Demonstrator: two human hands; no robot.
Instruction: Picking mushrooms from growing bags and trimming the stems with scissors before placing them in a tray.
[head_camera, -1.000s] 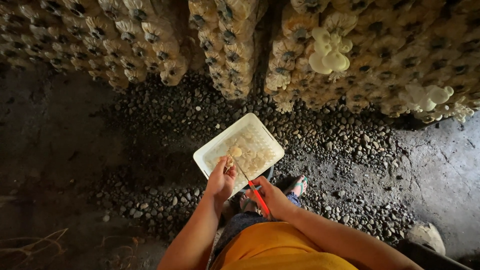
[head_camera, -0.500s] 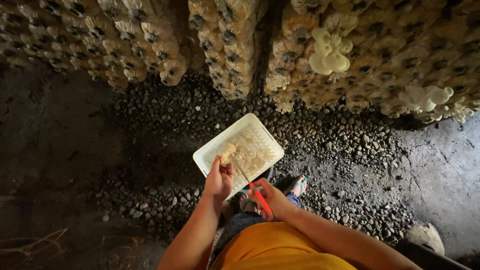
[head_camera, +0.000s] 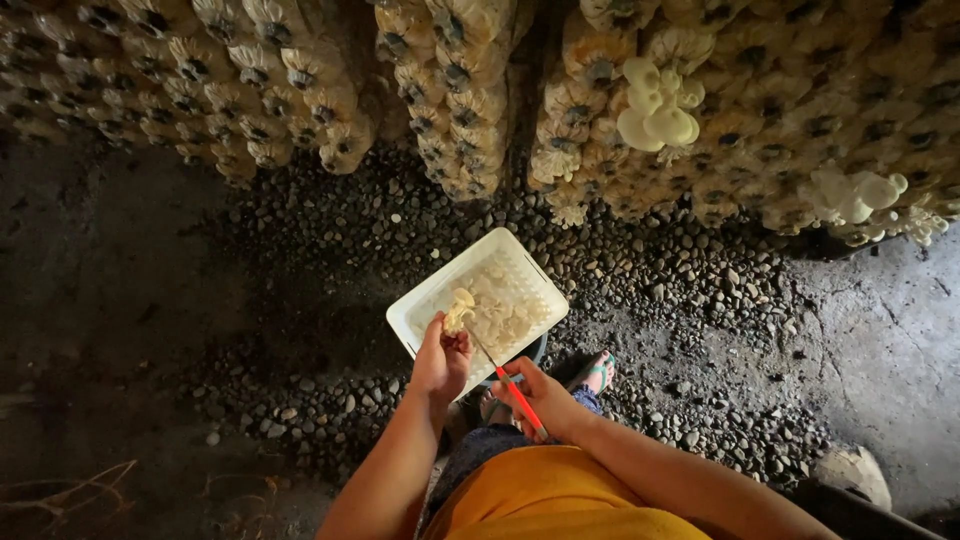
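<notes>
The person is standing over a white basket (head_camera: 530, 275), and the left hand (head_camera: 440, 362) is pinching one pale mushroom (head_camera: 459, 311) by its stem, fingers closed around it. The mushroom is standing nearly upright in the picture, its long axis running from the hand toward the racks, cap end pointing away from the person, and it is hovering over the near left corner of the basket. The right hand (head_camera: 542, 400) is wrapping shut around a red-handled knife (head_camera: 508, 381); its thin blade is slanting up and left toward the mushroom's stem, handle end pointing back at the person's yellow shirt (head_camera: 560, 500).

The basket is a single rectangular plastic one with perforated walls, sitting cornerwise, and it is holding a shallow layer of cut pale mushrooms, too many and too jumbled to count. One sandalled foot (head_camera: 596, 371) is showing just beside it.

Rounded grey pebbles (head_camera: 690, 290) are covering the ground under the basket, giving way to bare dark earth on the left. Behind, three stacked banks of round-mouthed grow bags (head_camera: 300, 80) are rising, and two clusters of smooth whitish mushrooms are sprouting from the right bank, one large cluster (head_camera: 655, 105) high up and another (head_camera: 850, 195) lower right.
</notes>
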